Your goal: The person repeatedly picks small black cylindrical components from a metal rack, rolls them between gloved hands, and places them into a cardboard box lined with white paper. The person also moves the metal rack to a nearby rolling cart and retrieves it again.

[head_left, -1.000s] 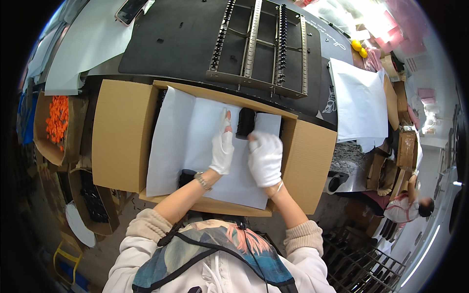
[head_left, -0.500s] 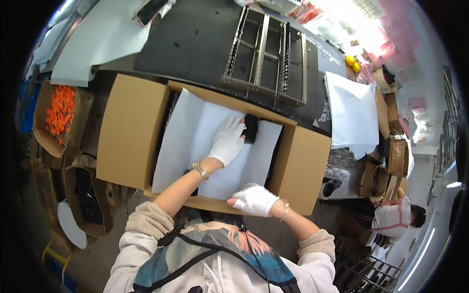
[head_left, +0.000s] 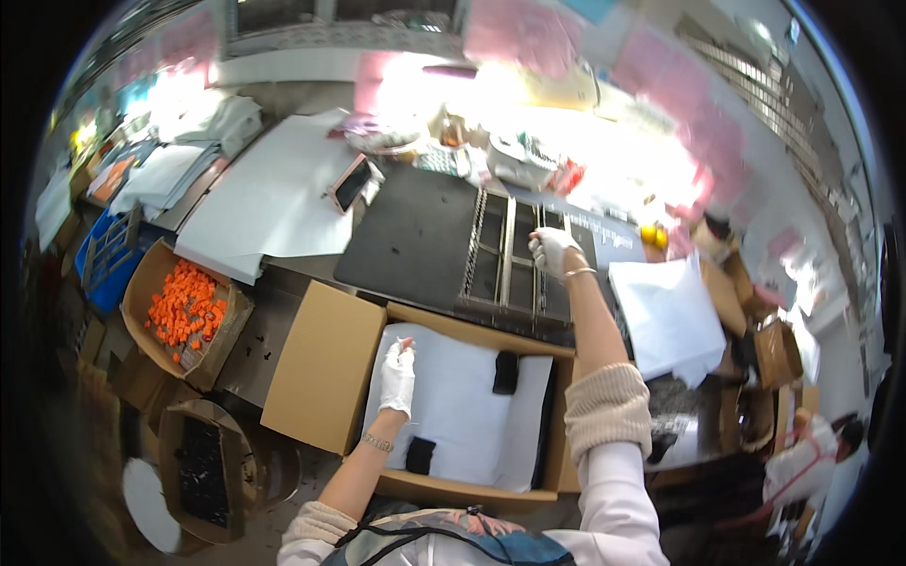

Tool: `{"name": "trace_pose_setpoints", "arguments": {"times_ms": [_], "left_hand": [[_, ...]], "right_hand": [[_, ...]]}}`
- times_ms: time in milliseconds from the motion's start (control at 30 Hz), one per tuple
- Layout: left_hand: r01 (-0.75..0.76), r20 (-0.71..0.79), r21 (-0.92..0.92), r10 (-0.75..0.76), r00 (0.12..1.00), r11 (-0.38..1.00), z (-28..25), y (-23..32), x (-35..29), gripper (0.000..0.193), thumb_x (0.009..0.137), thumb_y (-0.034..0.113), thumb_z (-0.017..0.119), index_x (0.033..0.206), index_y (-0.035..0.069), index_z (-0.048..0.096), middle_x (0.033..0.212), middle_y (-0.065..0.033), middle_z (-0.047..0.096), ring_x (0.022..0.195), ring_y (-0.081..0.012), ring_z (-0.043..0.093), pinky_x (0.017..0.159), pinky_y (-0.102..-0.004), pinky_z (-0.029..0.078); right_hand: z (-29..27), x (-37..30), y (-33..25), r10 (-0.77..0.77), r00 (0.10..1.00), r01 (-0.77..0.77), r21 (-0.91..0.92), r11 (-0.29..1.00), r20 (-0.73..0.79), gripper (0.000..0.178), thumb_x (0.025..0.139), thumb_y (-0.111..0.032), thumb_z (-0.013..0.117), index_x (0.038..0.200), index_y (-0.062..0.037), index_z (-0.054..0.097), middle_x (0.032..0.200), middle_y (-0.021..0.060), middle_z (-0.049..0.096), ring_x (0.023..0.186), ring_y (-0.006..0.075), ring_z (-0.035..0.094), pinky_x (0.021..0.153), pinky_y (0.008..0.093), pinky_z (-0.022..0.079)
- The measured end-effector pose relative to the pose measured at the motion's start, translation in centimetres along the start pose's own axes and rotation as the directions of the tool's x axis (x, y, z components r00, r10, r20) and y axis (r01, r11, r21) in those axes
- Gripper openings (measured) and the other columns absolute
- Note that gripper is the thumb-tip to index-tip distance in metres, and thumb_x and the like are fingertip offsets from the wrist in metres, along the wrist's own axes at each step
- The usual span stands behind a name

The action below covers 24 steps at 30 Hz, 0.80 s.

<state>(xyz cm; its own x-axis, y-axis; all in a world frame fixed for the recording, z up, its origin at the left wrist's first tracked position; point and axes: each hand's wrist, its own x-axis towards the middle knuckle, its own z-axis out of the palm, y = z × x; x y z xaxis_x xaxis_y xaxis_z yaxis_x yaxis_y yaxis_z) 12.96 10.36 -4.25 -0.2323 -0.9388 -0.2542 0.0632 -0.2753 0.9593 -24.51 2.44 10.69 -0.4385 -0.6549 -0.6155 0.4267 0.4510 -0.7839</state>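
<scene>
The left hand (head_left: 397,379), in a white glove that leaves fingertips bare, is at the left side of the white paper (head_left: 453,387) lining an open cardboard box (head_left: 321,368). Its fingers point up and away from the body; whether they pinch the paper's edge, I cannot tell. The right hand (head_left: 555,251), gloved likewise, reaches past the box to the metal rack (head_left: 507,250), its fingers curled above the rack's right half (whether anything is held in them is too blurred to tell). The rack lies on a dark mat (head_left: 406,226) beyond the box, small black pieces lined along its bars.

Inside the box, two black bundles rest on the paper, well apart: the far bundle (head_left: 506,373) toward the far right, the near bundle (head_left: 420,456) by the near edge, below the left hand. The paper's right part stands up as a fold.

Left of the box, a smaller carton (head_left: 226,344) holds orange pieces (head_left: 184,307). A phone (head_left: 352,184) lies near the mat's far left corner, white sheets (head_left: 663,311) are stacked right of the rack, and a co-worker (head_left: 797,462) is at the far right
</scene>
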Motion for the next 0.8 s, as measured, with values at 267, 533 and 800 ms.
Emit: {"name": "trace_pose_setpoints", "arguments": {"times_ms": [267,533,800], "left_hand": [[0.096,0.304,-0.367,0.022,0.952,0.925,3.6,5.3,0.0,0.034,0.102,0.027,0.045,0.124,0.004,0.057,0.121,-0.0138,0.062,0.11,-0.0277,0.062,0.096,-0.0424,0.049],[0.219,0.366,-0.564,0.004,0.93,0.797,-2.0,12.2,2.3,0.042,0.105,0.041,0.041,0.117,0.005,0.057,0.121,-0.0116,0.062,0.101,-0.0264,0.063,0.089,-0.0412,0.05],[0.072,0.337,-0.693,0.234,0.912,0.718,-3.9,25.7,-0.7,0.025,0.104,0.027,0.045,0.1,0.008,0.06,0.075,-0.0043,0.061,0.058,-0.0144,0.06,0.049,-0.026,0.046]], "right_hand": [[4.3,8.9,9.2,-0.522,0.851,0.25,-0.912,0.325,0.047,0.04,0.088,-0.036,0.049,0.099,-0.0068,0.074,0.108,0.0222,0.069,0.105,0.0383,0.066,0.09,0.0463,0.053],[3.5,-3.0,4.6,-0.577,0.817,0.437,-0.648,0.624,-0.004,0.061,0.101,-0.052,0.043,0.092,0.0019,0.071,0.075,0.0156,0.069,0.07,0.0304,0.067,0.063,0.0421,0.049],[19.0,-22.9,10.5,-0.865,0.298,0.904,-0.412,0.118,0.405,0.029,0.103,-0.027,0.05,0.096,-0.0014,0.06,0.079,0.0128,0.062,0.073,0.0218,0.059,0.069,0.0357,0.048]]}}
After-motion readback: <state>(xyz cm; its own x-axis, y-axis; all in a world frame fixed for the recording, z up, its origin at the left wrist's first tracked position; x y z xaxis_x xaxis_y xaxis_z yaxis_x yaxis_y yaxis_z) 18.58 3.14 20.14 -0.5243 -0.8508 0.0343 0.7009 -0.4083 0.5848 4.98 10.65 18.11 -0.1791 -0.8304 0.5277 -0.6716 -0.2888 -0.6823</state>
